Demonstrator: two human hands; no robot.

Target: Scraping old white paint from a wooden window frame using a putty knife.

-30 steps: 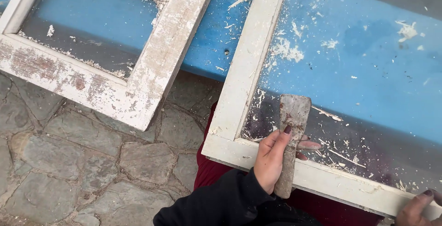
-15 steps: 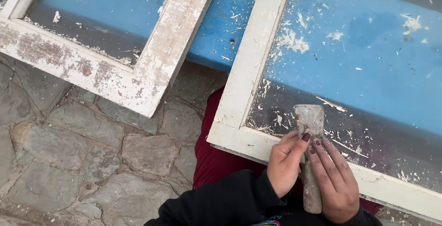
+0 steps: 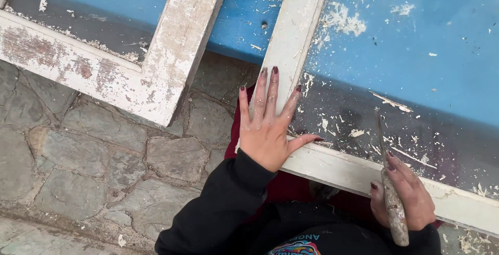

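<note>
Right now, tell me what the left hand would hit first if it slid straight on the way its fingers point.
The left hand lies flat on the corner of the white frame, fingers pointing up along its upright bar. Sliding on, it would likely just ride that flaky bar; nothing shows in its way up to the picture's top edge.

Blue bench top (image 3: 416, 31): painted surface, scattered white paint flakes (image 3: 343, 21), dusty grey patches. Lying on it: two white wooden window frames, paint peeling — left frame (image 3: 171, 52), right frame (image 3: 296, 31) — both corners overhanging front edge. Below: grey stone paving (image 3: 78, 172), irregular slabs, few chips.
</note>
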